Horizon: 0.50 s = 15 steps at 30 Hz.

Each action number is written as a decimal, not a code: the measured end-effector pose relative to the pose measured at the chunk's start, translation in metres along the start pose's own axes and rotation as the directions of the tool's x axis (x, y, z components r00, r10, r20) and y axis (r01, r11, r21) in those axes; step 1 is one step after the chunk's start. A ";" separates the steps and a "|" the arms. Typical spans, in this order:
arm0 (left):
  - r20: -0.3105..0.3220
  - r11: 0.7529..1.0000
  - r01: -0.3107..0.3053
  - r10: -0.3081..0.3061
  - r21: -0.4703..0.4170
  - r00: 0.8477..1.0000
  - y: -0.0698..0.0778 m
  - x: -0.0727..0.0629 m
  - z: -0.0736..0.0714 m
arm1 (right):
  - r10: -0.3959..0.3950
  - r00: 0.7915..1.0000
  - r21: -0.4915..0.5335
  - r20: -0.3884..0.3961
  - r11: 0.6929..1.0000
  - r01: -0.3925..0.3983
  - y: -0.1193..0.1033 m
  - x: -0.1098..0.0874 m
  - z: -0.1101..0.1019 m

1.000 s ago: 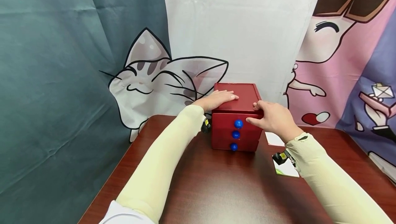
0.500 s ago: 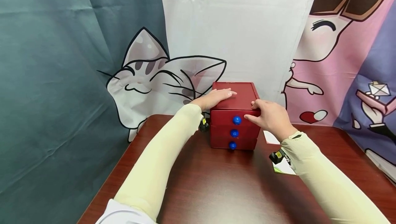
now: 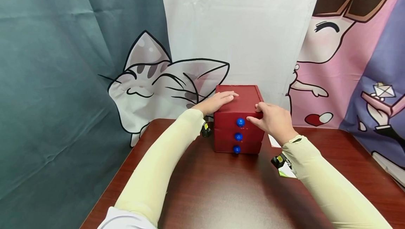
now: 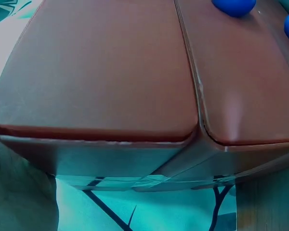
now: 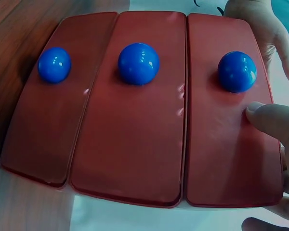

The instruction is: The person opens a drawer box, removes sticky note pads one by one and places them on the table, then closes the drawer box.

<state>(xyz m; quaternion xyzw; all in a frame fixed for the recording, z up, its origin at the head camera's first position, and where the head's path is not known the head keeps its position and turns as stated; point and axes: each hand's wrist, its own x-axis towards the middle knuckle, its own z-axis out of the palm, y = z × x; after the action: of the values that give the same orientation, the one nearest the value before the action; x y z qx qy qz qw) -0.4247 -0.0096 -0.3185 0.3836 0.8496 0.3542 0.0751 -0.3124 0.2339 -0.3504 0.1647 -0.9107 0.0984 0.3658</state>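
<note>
A red cabinet with three stacked drawers, each with a round blue knob, stands at the back of the table. My left hand lies with extended fingers on the left part of its top. At its upper right front corner, my right hand grips the cabinet, with fingers bent over the top edge. In the right wrist view, the right thumb presses the front of the top drawer, beside its blue knob. The drawer fronts sit flush. Some right fingers are partly hidden behind the cabinet.
The cabinet stands on a dark red-brown wooden table. Pale flat sheets, one a white sheet with a green edge, lie right of the cabinet, partly behind my right wrist. A printed cloth backdrop hangs behind the table.
The top drawer has slid back in: the dark gap under the cabinet's top edge has closed. Both hands have stayed at the cabinet, and the view has shifted slightly.
</note>
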 end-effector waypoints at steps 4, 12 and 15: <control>0.005 1.000 -0.004 0.004 -0.003 1.000 -0.001 0.000 0.000 | 0.016 0.999 -0.042 -0.046 0.999 -0.018 -0.003 0.001 0.004; 0.005 0.997 -0.015 0.015 0.076 1.000 0.002 0.000 0.003 | 0.127 0.988 -0.159 -0.085 0.977 -0.140 -0.020 0.005 0.009; -0.012 0.995 -0.018 0.019 0.096 1.000 0.005 0.000 0.004 | 0.141 0.986 -0.215 -0.092 0.964 -0.158 -0.028 0.008 0.011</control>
<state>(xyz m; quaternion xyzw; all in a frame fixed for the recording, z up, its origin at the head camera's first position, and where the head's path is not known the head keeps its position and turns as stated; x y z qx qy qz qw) -0.4205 -0.0053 -0.3181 0.3923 0.8625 0.3161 0.0479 -0.3144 0.2028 -0.3510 0.0499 -0.9112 0.0301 0.4077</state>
